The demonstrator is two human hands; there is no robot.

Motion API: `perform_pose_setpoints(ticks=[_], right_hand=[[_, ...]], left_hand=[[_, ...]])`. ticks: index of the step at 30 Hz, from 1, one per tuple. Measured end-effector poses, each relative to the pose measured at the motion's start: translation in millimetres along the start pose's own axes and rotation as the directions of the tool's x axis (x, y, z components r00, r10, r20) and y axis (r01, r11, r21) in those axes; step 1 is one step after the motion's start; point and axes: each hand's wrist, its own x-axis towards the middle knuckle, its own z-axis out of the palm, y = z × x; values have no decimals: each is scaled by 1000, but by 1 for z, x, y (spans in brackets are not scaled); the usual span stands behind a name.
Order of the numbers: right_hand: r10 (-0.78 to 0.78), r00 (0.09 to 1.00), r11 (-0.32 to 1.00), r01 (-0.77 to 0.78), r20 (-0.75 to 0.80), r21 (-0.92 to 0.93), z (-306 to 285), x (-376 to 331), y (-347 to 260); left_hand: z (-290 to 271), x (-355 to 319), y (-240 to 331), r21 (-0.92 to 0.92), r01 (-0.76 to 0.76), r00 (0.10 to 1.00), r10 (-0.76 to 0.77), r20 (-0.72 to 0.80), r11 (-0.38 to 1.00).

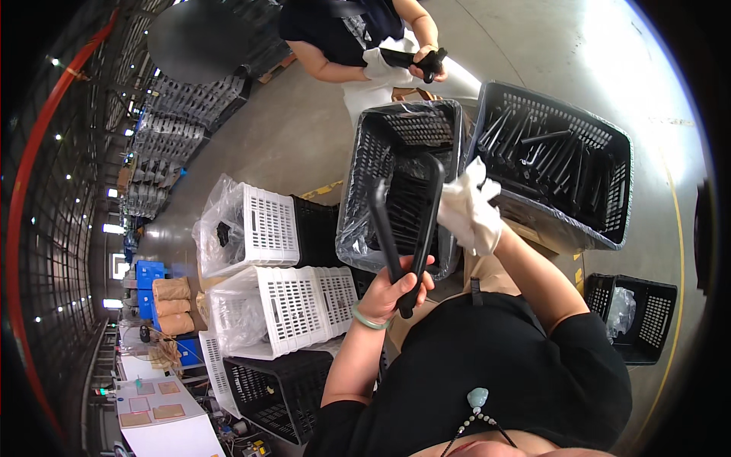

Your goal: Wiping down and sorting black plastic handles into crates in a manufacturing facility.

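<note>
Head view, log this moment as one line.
left hand: grips black U-shaped part | right hand: wipes it with white cloth | below: black crate

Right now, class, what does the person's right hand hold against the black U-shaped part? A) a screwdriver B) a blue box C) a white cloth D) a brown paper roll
C: the right hand grips a crumpled white cloth pressed to the upper end of the black U-shaped part, while the left hand holds the part's lower end.

tan paper bags (171, 306), possibly sacks, stacked far left
</note>
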Motion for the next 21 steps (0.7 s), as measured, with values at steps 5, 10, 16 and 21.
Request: perform_pose_setpoints(ticks=[5,10,16,21], right_hand=[[375,911,866,-410,170,287,22,-16,-17],[77,985,877,-139,152,459,-21,-23,-23],[143,989,989,-141,33,-41,40,-60,-24],[428,652,875,-473,626,-105,-92,-47,8]], left_hand=[[13,24,-5,130,110,993,-115,32,985],[19,51,-17,44,170,985,-170,-2,984],[27,88,-49,473,116,993,-95,-67,874],[60,117,-56,227,282,929,-324,176,932]])
